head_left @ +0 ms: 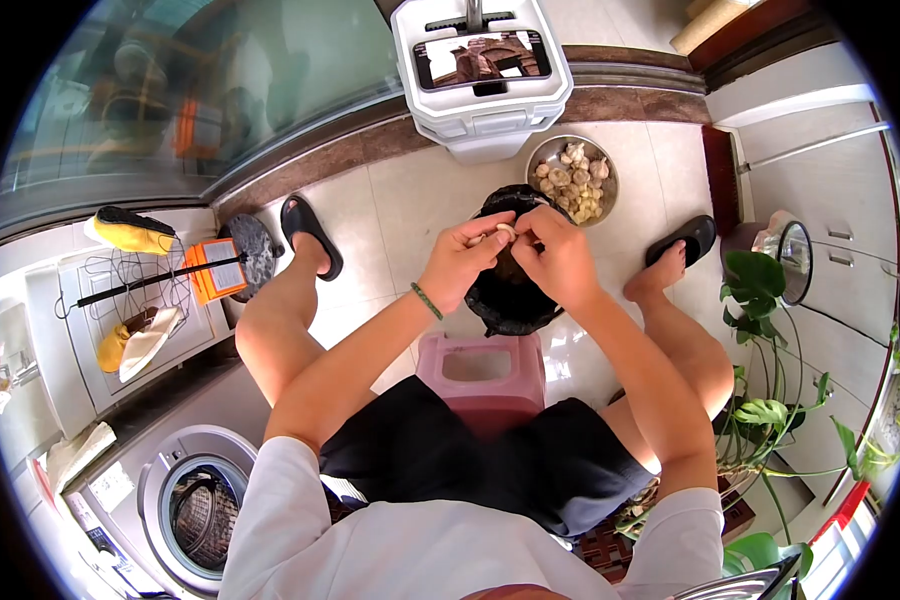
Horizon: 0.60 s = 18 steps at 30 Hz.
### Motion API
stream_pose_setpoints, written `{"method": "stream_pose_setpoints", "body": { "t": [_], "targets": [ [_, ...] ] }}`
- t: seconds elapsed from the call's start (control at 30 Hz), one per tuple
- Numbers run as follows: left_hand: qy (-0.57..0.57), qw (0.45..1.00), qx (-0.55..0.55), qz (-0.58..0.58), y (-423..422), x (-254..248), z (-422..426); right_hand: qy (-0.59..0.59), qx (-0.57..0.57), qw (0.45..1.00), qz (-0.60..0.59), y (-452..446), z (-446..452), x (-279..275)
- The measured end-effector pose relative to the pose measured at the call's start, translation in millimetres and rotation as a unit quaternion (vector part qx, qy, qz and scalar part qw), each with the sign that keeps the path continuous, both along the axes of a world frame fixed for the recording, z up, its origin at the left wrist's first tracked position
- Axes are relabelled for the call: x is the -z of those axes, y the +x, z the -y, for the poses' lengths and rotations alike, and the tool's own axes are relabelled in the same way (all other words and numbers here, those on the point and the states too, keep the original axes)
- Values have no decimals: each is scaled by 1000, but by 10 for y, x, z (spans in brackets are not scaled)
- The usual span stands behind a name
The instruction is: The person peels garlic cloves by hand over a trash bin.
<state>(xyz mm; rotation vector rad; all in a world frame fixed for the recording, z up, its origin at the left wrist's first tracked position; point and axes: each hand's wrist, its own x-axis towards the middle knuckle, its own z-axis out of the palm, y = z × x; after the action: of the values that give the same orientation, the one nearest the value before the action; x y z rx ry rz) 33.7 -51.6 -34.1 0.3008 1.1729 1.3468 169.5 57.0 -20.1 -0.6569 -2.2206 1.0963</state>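
Note:
Both of my hands meet over a bin lined with a black bag (510,308). My left hand (462,262) pinches a small pale garlic clove (504,232) between thumb and fingers. At the clove's right side, the fingertips of my right hand (555,256) are pressed together against it. Just behind the bin, a round metal bowl (613,180) holds garlic bulbs (575,172) and loose cloves. The inside of the bin is dark and partly hidden by my hands.
A pink stool (530,372) stands between my legs. Behind the bin is a grey-white bucket (500,125) with a phone (482,58) on top. A washing machine (198,510) is at the lower left, and leafy plants (755,285) stand at the right by white cabinets.

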Motion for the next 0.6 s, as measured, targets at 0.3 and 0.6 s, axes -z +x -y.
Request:
{"method": "stream_pose_setpoints", "body": {
  "t": [0.3,0.6],
  "targets": [
    [12,992,44,119,-102,-65,-2,-118,-2,992,-40,23,-42,-36],
    [7,957,117,267,-166,-5,-7,-164,44,984,-52,90,-153,-17]
  ]
}}
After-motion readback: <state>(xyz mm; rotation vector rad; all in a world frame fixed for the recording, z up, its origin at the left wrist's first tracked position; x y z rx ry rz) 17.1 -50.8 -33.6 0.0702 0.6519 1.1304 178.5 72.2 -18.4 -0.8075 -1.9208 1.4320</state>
